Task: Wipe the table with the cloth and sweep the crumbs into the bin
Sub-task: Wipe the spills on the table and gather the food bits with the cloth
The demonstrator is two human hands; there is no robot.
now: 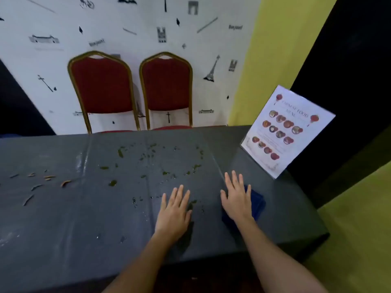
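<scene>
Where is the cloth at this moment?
In the head view, the cloth lies on the right side of the table, mostly under the flat right hand, nearer the person than the menu.

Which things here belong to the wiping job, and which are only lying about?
Job: cloth under the right hand, table, green crumbs, brown scraps. No bin in view.
Lying about: menu, red chairs.

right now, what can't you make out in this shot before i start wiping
Head view:
- Bin: not in frame anywhere.
- Blue cloth: mostly covered by the right hand; its full shape is hidden.
- Menu card: small print too blurred to read.
- Chairs: seats mostly hidden behind the table far edge.
</scene>
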